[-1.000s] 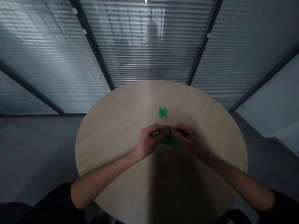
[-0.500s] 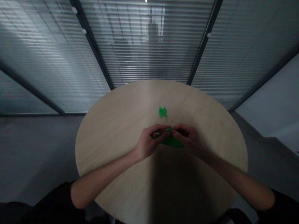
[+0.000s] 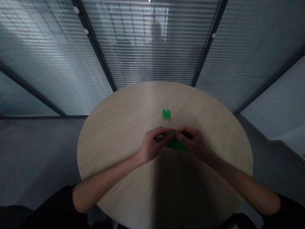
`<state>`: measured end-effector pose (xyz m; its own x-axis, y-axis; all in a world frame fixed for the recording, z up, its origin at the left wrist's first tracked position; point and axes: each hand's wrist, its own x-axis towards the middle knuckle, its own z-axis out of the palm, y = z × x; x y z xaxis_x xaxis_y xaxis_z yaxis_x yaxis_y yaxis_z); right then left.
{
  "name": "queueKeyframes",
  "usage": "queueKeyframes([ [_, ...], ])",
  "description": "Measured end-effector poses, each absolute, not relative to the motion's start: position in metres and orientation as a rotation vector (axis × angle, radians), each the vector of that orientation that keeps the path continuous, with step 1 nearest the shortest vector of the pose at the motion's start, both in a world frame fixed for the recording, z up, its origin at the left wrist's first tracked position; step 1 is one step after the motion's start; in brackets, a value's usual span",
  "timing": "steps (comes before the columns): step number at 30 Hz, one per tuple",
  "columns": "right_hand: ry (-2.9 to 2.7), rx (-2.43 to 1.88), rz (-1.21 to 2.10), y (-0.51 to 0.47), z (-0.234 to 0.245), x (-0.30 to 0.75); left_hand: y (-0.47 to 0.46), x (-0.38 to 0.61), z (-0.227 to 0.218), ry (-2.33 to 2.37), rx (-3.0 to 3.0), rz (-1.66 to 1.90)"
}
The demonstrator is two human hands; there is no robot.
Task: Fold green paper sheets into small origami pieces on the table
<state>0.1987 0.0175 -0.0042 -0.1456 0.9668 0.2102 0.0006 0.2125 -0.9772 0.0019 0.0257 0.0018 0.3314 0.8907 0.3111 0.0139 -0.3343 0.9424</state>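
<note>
A sheet of green paper [image 3: 176, 145] is held between both hands above the middle of the table. My left hand [image 3: 153, 143] pinches its upper left part between thumb and fingers. From the other side, my right hand [image 3: 193, 140] pinches the same upper edge, its fingertips close to those of the left. Part of the paper is hidden behind the fingers, and a narrow bit of green shows between the fingertips. Just beyond the hands lies a small folded green paper piece [image 3: 166, 114] with two pointed lobes, touched by neither hand.
The round wooden table [image 3: 114, 127] fills the centre, and my shadow falls on its near part. Behind it stand glass panels with blinds [image 3: 147, 63] in dark frames. A pale wall [image 3: 278, 101] rises at the right, with grey floor [image 3: 43, 152] around.
</note>
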Motion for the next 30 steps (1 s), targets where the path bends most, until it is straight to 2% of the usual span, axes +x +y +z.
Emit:
queueKeyframes([
  [30, -1.424, -0.99, 1.132, 0.0186, -0.0035, 0.1983, 0.0272, 0.0004, -0.0016, 0.81, 1.718, 1.17],
])
